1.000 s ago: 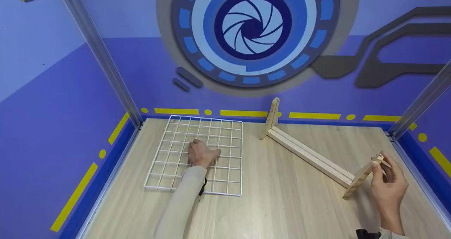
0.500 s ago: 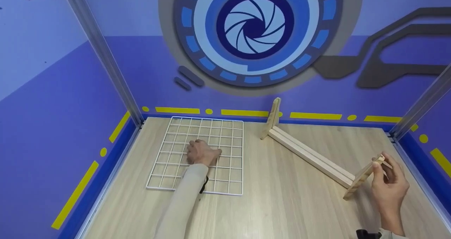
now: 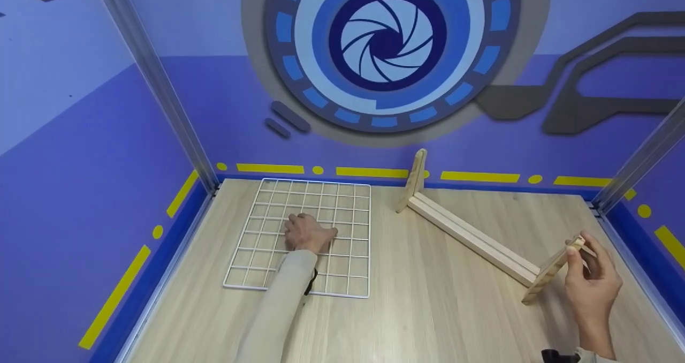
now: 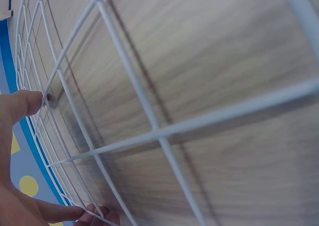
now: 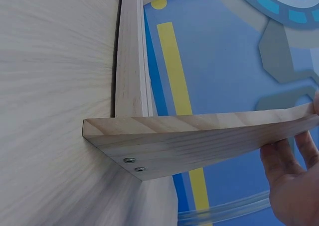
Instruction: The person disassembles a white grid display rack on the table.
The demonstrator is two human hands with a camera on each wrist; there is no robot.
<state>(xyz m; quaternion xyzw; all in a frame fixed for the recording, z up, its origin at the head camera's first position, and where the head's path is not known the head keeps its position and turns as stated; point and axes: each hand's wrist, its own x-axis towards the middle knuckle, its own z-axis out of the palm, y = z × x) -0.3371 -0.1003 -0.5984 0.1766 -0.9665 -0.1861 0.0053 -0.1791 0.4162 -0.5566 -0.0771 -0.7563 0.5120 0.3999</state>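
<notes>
A white wire grid panel (image 3: 353, 245) lies on the left half of the wooden table, its wires casting shadows on the surface. My left hand (image 3: 307, 233) is over its middle; in the left wrist view the thumb (image 4: 27, 102) touches one wire and the other fingertips hook round another. On the right is a wooden stand (image 3: 476, 239), a grooved bar between two upright tapered end pieces. Its near end piece (image 5: 199, 136) shows two screws low down. My right hand (image 3: 593, 280) pinches the top of that piece between thumb and fingers.
The far end piece (image 3: 415, 181) stands close to the blue back wall (image 3: 214, 116). Metal posts (image 3: 155, 79) rise at the back corners, and side walls bound the table (image 3: 396, 320). Bare wood separates the panel from the stand.
</notes>
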